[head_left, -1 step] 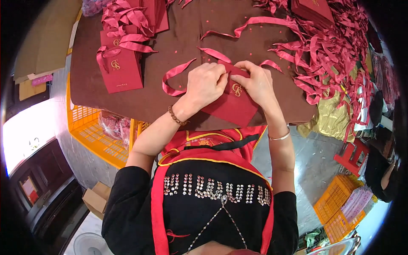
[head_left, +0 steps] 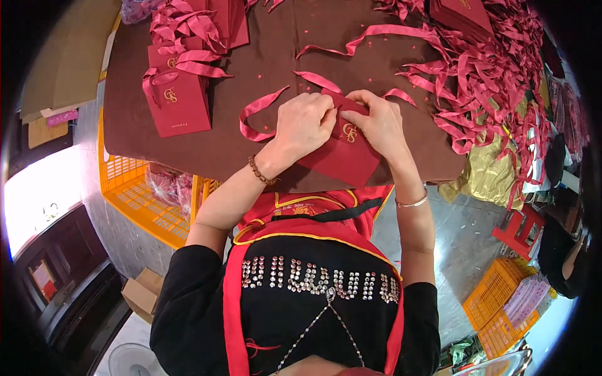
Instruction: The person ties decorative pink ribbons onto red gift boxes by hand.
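A dark red paper bag (head_left: 342, 160) with a gold emblem lies tilted at the table's near edge, between my two hands. My left hand (head_left: 305, 125) is closed at the bag's upper left part, its curled fingers hiding the exact pinch. On the other side, my right hand (head_left: 380, 125) grips the bag's upper right edge, thumb on the front. A pinkish-red ribbon (head_left: 251, 119) curves out to the left, passing under my left hand. Another ribbon piece (head_left: 320, 80) runs to the bag's top, and a short end (head_left: 400, 95) shows beyond my right hand.
Finished-looking red bags with ribbon handles (head_left: 182, 109) overlap at the left of the brown-covered table (head_left: 263, 56). Loose ribbons (head_left: 476, 75) heap at the right, beside stacked red bags (head_left: 463, 17). Orange crates (head_left: 141, 203) stand below the table's left edge, others (head_left: 495, 291) at lower right.
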The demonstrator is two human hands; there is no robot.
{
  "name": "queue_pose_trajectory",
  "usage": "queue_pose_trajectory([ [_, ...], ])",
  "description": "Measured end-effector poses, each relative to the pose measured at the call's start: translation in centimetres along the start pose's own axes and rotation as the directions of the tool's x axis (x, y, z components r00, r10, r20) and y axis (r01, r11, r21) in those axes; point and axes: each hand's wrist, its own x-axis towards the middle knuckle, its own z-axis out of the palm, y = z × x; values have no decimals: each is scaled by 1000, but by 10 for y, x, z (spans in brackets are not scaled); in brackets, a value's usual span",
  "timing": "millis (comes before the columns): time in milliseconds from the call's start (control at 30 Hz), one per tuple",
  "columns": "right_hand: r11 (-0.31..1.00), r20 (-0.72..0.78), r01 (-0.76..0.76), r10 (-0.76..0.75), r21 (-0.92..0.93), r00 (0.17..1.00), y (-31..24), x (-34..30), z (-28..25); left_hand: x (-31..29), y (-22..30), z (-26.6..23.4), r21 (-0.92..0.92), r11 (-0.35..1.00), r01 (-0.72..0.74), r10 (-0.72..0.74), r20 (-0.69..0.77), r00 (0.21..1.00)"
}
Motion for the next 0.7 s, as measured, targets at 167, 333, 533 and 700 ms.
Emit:
queue_pose_trajectory([
  [167,996,74,-87,85,32,994,-8,-2,-5,3,3,-2,-42,999,31,-29,45,999],
  [333,989,104,-92,80,118,991,-4,-3,-5,2,2,-1,-105,993,61,-53,76,996],
  [533,981,128,-110,90,160,988,-2,-4,-6,2,3,-1,-215,968,130,-107,118,987],
  [700,982,108,-47,28,181,994,0,-6,1,1,4,6,-199,960,198,-178,116,977],
])
